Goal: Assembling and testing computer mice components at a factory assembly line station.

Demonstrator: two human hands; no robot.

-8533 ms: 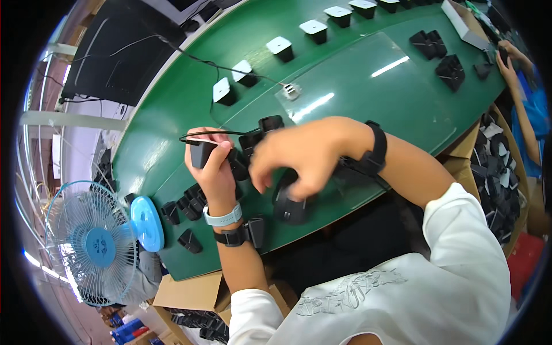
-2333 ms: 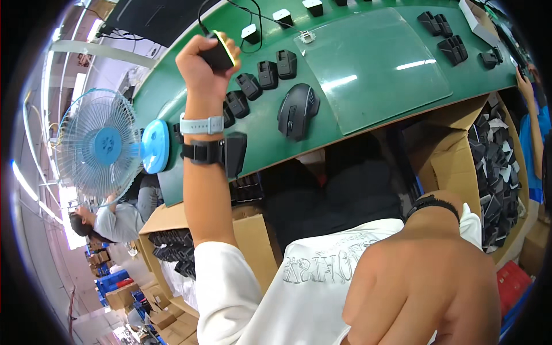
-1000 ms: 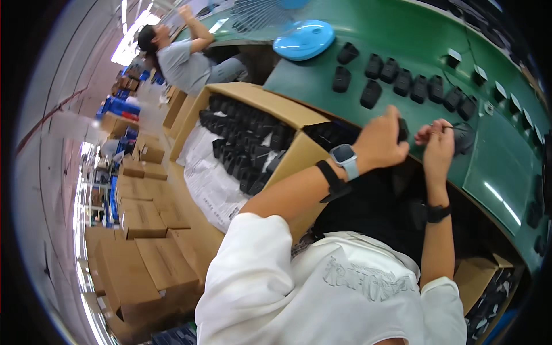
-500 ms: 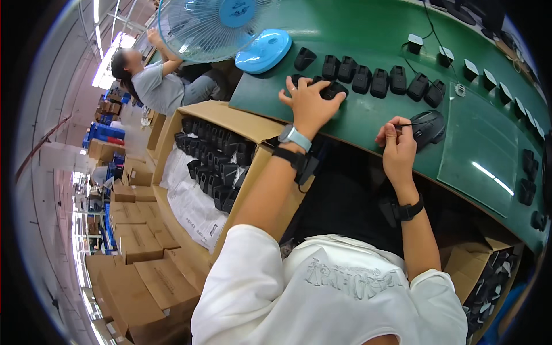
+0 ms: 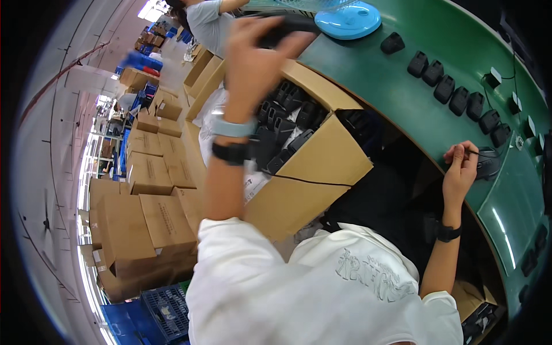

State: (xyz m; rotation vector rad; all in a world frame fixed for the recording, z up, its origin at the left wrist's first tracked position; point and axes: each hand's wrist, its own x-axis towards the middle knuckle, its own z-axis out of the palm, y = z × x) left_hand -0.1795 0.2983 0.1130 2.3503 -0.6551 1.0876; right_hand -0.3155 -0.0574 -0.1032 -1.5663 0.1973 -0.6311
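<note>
My left hand (image 5: 253, 72) is raised over the open cardboard box (image 5: 322, 172) and closed around a black plastic device (image 5: 290, 29), both smeared by motion. Inside the box lie many similar black devices (image 5: 282, 129) on pale wrapping. At the front edge of the green table my right hand (image 5: 461, 167) pinches a thin black cord (image 5: 480, 154). Close beside it on the tabletop is a bigger, rounded black device (image 5: 489, 164). A slanting row of small black devices (image 5: 458, 102) stands farther back, with a single one (image 5: 393, 43) apart to its left.
A blue fan base (image 5: 349, 20) rests at the table's far left corner. White-topped black blocks (image 5: 493, 77) line the back right. A glass sheet (image 5: 506, 207) lies on the right. Stacked cartons (image 5: 144, 224) and blue crates (image 5: 164, 310) fill the left; another person (image 5: 210, 23) sits beyond.
My left hand has lifted from the table and swung left over the box, carrying a black device from the row's left end. The view has turned left. My right hand stays by the larger device.
</note>
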